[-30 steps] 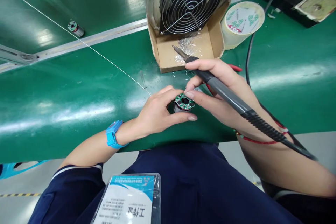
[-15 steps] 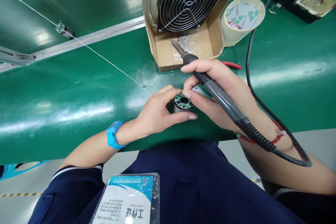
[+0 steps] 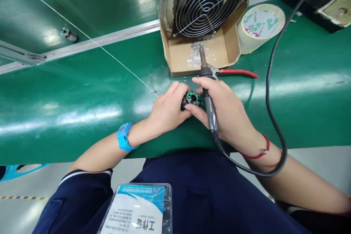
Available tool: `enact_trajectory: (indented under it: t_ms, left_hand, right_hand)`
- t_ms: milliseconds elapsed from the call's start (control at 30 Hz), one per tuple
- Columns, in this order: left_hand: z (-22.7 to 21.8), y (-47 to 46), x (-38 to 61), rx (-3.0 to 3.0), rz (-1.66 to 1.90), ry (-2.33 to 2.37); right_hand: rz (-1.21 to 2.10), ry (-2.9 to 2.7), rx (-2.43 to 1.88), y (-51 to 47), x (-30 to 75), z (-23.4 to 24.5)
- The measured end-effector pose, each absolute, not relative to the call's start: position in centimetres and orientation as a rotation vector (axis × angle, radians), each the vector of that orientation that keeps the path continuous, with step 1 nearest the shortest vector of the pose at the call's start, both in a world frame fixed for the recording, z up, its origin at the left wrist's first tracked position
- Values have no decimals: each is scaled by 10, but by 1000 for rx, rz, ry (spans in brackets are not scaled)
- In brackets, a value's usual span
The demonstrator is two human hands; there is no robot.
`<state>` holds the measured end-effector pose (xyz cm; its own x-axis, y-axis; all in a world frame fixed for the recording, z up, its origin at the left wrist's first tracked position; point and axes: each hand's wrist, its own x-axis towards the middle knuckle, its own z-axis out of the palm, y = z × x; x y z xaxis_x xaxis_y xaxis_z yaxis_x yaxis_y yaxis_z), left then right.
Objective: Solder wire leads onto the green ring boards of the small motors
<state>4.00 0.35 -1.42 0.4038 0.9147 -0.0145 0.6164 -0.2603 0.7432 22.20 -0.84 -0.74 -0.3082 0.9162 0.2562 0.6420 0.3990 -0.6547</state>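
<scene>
Between both hands, near the bench's front edge, is a small motor (image 3: 193, 98) with a round green circuit board on its top. My left hand (image 3: 171, 109) grips it from the left; a thin white solder wire (image 3: 117, 59) runs from the upper left to that hand. My right hand (image 3: 226, 109) carries a soldering iron (image 3: 209, 108) across its fingers, tip pointing away toward a cardboard box. The thumb and fingers of this same hand also touch the motor's right side. The left fingertips are partly hidden behind the motor.
A fan with a wire guard (image 3: 204, 11) stands in the cardboard box (image 3: 185, 69) with metal clippings. Red-handled pliers (image 3: 238, 73) lie beside it, a tape roll (image 3: 279, 20) to the right. The iron's black cable (image 3: 270, 98) loops over my right forearm. Another motor (image 3: 68, 34) lies upper left.
The soldering iron has swung more upright, its tip now further right. My right hand has come down around the motor, which is turned and tilted. The pliers show more fully.
</scene>
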Motion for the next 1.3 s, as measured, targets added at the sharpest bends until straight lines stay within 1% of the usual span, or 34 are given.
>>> enact_trajectory:
  t_ms: [67, 133, 200, 267, 333, 400, 467, 533, 733, 933, 1133, 1300]
  left_hand:
    - [-21, 8, 36, 1845, 540, 1249]
    - [-29, 14, 30, 1619, 601, 1167]
    - [-34, 21, 24, 1395, 653, 1122]
    - [-36, 25, 20, 1310, 679, 1122]
    - [-34, 26, 19, 1443, 719, 1143]
    - [-29, 24, 19, 1714, 786, 1174]
    - [-25, 20, 20, 1948, 836, 1182]
    - [-22, 17, 21, 2059, 852, 1166]
    - [-20, 15, 23, 2093, 856, 1163]
    - [-23, 16, 25, 2103, 864, 1165]
    - [-29, 18, 30, 2012, 841, 1118]
    - [-34, 23, 28, 2036, 688, 1052]
  right_hand:
    - [553, -2129, -1365, -4, 222, -15]
    - [569, -2189, -1345, 2, 224, -20]
    - [597, -2235, -1286, 6, 228, -21]
    - [612, -2234, -1244, 6, 232, -17]
    - [601, -2135, -1238, 0, 237, -11]
    - [583, -1942, -1230, -10, 243, -7]
    - [555, -1743, -1255, -23, 249, -7]
    - [520, -1606, -1311, -36, 254, -11]
    - [565, -1451, -1343, -56, 255, -19]
    - [631, -1457, -1390, -57, 254, -16]
    - [617, -1489, -1427, -58, 257, -12]
    - [599, -1517, -1464, -55, 258, -8]
